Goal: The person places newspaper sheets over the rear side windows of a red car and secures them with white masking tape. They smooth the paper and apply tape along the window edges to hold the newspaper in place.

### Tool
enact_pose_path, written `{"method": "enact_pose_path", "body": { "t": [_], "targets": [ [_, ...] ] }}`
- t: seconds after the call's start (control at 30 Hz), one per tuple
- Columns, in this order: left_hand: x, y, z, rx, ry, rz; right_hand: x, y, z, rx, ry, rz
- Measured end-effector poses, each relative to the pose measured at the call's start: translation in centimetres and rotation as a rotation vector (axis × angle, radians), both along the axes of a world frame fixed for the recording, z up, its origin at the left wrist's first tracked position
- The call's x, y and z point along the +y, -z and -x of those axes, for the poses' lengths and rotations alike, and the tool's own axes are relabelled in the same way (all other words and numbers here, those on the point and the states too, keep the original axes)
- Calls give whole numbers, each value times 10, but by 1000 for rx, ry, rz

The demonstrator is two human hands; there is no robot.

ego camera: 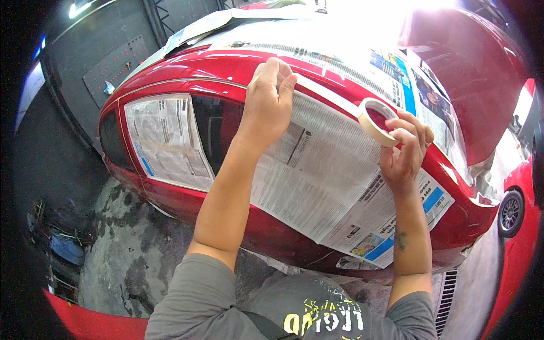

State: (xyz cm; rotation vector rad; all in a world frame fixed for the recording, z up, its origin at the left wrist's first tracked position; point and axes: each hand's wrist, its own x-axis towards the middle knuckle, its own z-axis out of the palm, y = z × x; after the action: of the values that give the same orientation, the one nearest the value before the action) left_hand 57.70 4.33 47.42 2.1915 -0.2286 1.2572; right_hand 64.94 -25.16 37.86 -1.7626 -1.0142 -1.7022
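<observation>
My right hand (pixel 403 140) grips a roll of masking tape (pixel 377 122) by its lower right rim, above the upper edge of a newspaper sheet (pixel 327 157). A pale strip of tape (pixel 327 94) runs along that edge, from the roll towards my left hand (pixel 270 100). My left hand is at the strip's far end, fingers bent against the red car body (pixel 225 63) near the window frame; whether it pinches the tape is hidden. The sheet hangs over the front side window and part of the door. Another newspaper piece (pixel 168 140) covers part of the rear side window.
More newspaper (pixel 357 63) covers the windshield and roof. The raised red hood (pixel 463 76) is at the upper right. Another red car with a black wheel (pixel 511 212) stands at the right. A floor grate (pixel 447 301) lies at the lower right, and a blue object (pixel 67 250) at the left.
</observation>
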Motion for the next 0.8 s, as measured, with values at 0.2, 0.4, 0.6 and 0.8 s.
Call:
{"method": "enact_pose_path", "body": {
  "t": [0.2, 0.4, 0.6, 0.8],
  "targets": [
    [16, -5, -2, -44, 5, -16, 1, -2, -5, -1, -138, -18],
    [15, -6, 3, -38, -152, -154, 0, -3, -1, 94, -186, 34],
    [14, -12, 7, -47, -95, -44, 3, -3, 2, 83, -116, 80],
    [-8, 29, 18, -116, -122, 78, 11, -2, -3, -36, -60, 84]
  ]
}}
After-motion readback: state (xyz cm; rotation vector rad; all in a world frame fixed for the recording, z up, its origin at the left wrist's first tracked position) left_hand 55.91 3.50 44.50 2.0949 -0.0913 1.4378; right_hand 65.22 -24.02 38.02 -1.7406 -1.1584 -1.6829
